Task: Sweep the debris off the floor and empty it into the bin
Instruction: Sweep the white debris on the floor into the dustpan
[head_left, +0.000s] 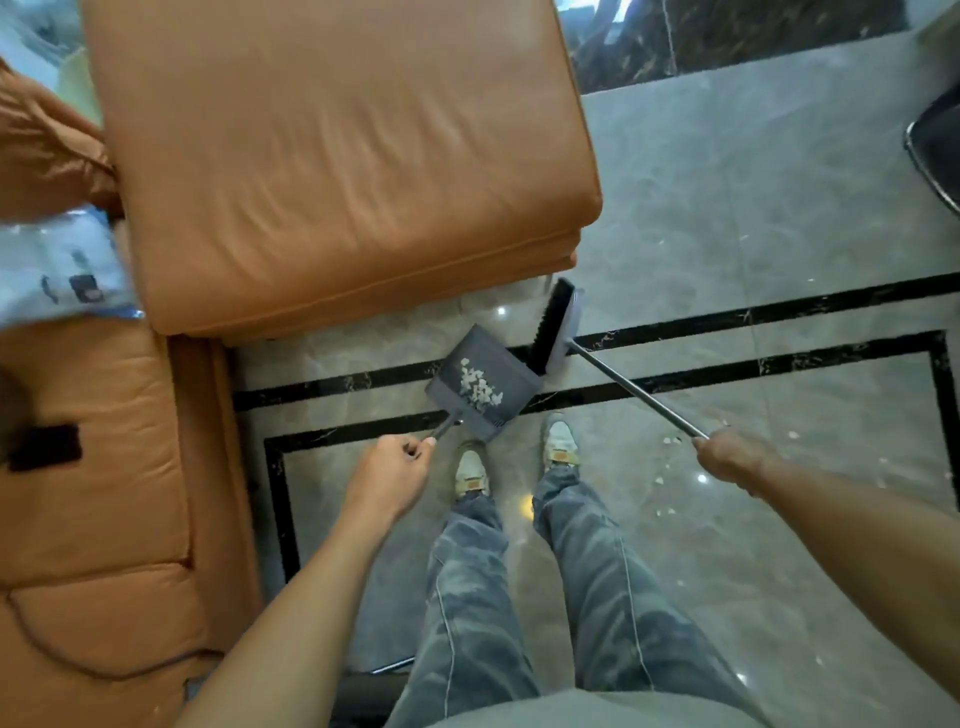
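Before the sofa (337, 156), left hand (392, 475) fingers curl round the dustpan (485, 349) handle, right hand (732, 457) fingers round the broom (631, 387); debris (480, 387) lies in the dustpan.

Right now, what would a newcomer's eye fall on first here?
The big orange sofa cushion fills the upper left. Below it, the left hand holds a grey dustpan with white debris in it, and the right hand holds a broom, its head beside the pan. A few white scraps lie on the floor by the right hand.
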